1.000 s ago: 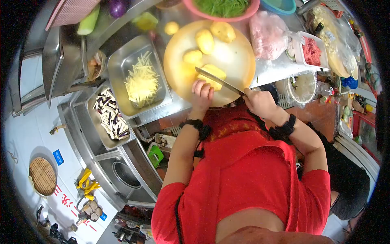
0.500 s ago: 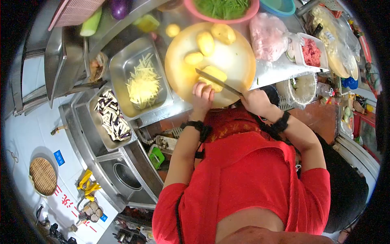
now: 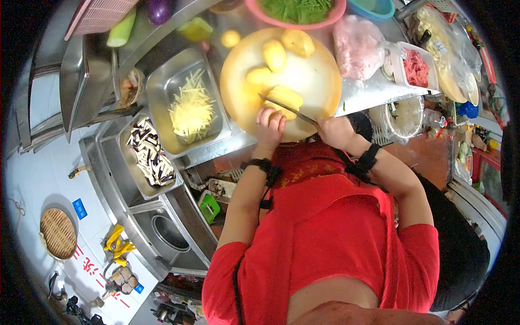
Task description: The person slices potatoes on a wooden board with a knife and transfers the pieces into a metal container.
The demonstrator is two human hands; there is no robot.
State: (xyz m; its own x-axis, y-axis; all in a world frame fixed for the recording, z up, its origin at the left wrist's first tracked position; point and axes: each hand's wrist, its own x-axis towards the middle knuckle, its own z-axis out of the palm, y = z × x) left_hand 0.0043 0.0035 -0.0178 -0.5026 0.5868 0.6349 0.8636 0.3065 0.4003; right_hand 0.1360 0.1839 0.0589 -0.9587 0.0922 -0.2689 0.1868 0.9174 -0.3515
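Observation:
On a round cutting board (image 3: 319, 81), a peeled potato (image 3: 287, 96) lies under the blade of a kitchen knife (image 3: 290, 108). The fingers of my left hand (image 3: 270, 125) are curled against the near side of this potato, just below the blade. My right hand (image 3: 336, 132) is wrapped round the knife's handle, the blade slanting up and left across the potato. Farther back on the board are more peeled potatoes: a small one (image 3: 259, 76), an oval one (image 3: 274, 56) and a larger one (image 3: 298, 43).
Left of the board stands a steel tray (image 3: 157, 89) with potato strips (image 3: 192, 111). Beyond it, another tray (image 3: 142, 184) holds eggplant strips (image 3: 149, 154). A pink basin of greens (image 3: 295, 10), a bag of pink contents (image 3: 357, 49) and a meat container (image 3: 416, 67) border the board.
My right hand and the knife have shifted slightly left over the potato. My left hand stays at the potato, nearly unmoved.

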